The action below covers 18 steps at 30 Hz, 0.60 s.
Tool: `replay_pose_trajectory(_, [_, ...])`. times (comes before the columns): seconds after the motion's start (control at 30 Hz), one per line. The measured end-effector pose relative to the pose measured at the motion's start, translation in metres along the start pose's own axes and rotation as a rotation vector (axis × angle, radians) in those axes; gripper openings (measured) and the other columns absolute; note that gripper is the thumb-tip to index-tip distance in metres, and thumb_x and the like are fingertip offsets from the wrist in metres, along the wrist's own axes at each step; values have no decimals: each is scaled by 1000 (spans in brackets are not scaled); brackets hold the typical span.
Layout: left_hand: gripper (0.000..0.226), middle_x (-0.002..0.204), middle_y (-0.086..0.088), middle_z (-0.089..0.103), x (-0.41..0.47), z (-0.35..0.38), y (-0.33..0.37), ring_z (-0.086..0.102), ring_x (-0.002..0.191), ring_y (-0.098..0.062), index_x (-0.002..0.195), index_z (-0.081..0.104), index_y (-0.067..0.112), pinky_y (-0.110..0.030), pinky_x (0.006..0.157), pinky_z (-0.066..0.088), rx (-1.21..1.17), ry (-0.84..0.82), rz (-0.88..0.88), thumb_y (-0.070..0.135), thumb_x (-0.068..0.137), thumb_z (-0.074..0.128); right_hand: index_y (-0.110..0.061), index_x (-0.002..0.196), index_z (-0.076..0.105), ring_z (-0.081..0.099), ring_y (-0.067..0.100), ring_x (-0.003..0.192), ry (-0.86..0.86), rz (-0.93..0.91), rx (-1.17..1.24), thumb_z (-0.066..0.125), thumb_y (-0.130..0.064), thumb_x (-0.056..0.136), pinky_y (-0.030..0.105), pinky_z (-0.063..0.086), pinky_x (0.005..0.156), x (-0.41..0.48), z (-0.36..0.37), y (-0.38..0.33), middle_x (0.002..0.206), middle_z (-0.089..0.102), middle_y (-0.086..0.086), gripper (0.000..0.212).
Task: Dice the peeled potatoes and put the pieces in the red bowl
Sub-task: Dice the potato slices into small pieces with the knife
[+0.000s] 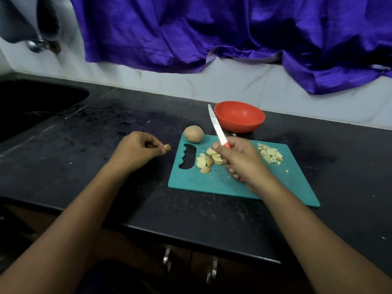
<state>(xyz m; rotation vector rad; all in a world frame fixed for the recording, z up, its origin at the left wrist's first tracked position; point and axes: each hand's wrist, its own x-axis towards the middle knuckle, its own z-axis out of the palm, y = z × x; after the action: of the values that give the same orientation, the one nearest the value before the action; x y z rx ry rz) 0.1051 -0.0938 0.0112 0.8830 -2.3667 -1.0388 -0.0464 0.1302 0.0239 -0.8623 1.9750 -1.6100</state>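
Right, starting at the worktop's left end: a dark sink (31, 102) is sunk into the black stone worktop (106, 187), matte, scuffed and flecked with pale specks. Moving right, the left hand (135, 150) hovers over the worktop just off the cutting board's left edge, fingers curled in, thumb and fingertips pinching a small rounded potato end (167, 147).

Now the cutting board (212, 183): flat teal plastic, rectangular, with a wavy grip slot along its left edge, lying askew near the worktop's front edge. At its far left corner sits a whole potato (193, 134), egg-shaped, tan and smooth, with its long axis running roughly left to right. Toward the board's middle lie pale potato slices (209, 160), round and half-round, overlapping in a loose heap.

The right hand (239, 160) is wrapped tight around the red handle of the knife (216, 126), held above the board's middle; the narrow steel blade points up and away toward the wall, leaning slightly left. Just behind the board's far edge the red bowl (239, 116), smooth and round, stands on the worktop. On the board's right part lies a small pile of diced potato (270, 155), pale little cubes.

Behind it all are white marbled wall tiles (233, 85) and a draped, shiny purple cloth (212, 28); metal cabinet handles (167, 257) show below the front edge.
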Motion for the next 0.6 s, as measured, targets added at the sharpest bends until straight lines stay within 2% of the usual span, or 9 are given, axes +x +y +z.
replay_pose_trajectory(0.07, [16, 76, 10, 73, 0, -4, -3, 66, 79, -8, 80, 78, 25, -32, 68, 48, 103, 1, -31, 40, 84, 82, 0, 98, 58, 29, 11, 42, -8, 5, -2, 64, -24, 101, 20, 21, 36, 2, 8, 2, 75, 41, 13, 25])
replay_pose_trajectory(0.17, [15, 80, 15, 71, 3, -7, -9, 65, 87, -10, 79, 78, 30, -39, 84, 54, 221, -10, -81, 43, 86, 79, -5, 94, 58, 29, 11, 41, -12, 7, -13, 64, -24, 101, 19, 21, 35, 3, 14, 5, 74, 40, 13, 21])
replay_pose_trajectory(0.23, [20, 79, 14, 71, 6, -8, -11, 66, 89, -12, 77, 76, 31, -42, 89, 55, 259, 11, -122, 50, 82, 81, -10, 91, 57, 29, 11, 41, -17, 5, -17, 65, -25, 101, 19, 22, 35, 3, 14, 6, 71, 39, 12, 19])
replay_pose_trajectory(0.3, [28, 76, 13, 71, 7, -8, -12, 66, 86, -12, 77, 73, 30, -41, 88, 55, 252, 33, -148, 56, 75, 85, -8, 94, 60, 29, 11, 42, -12, 13, -12, 65, -25, 100, 20, 21, 35, 1, 12, 6, 68, 38, 12, 19])
replay_pose_trajectory(0.4, [22, 72, 11, 71, 7, -9, -11, 68, 81, -12, 81, 72, 28, -37, 78, 54, 144, 65, -128, 42, 76, 88, -6, 101, 62, 30, 12, 44, 4, 15, -10, 64, -26, 101, 20, 22, 36, -1, 4, 5, 69, 38, 11, 20])
replay_pose_trajectory(0.5, [12, 68, 12, 73, 6, -3, 3, 67, 69, -1, 84, 72, 26, -31, 69, 51, 59, 71, -39, 29, 84, 83, -15, 102, 61, 33, 14, 45, 65, -26, -39, 60, -27, 103, 19, 25, 35, -1, -10, 3, 67, 43, 9, 12])
replay_pose_trajectory(0.6, [10, 75, 9, 73, 8, 15, 30, 68, 72, -5, 85, 73, 26, -30, 71, 55, 16, 16, 98, 26, 84, 83, -23, 109, 61, 42, 12, 47, 169, -47, -103, 56, -22, 104, 22, 31, 37, -3, -28, 6, 71, 55, 2, 6])
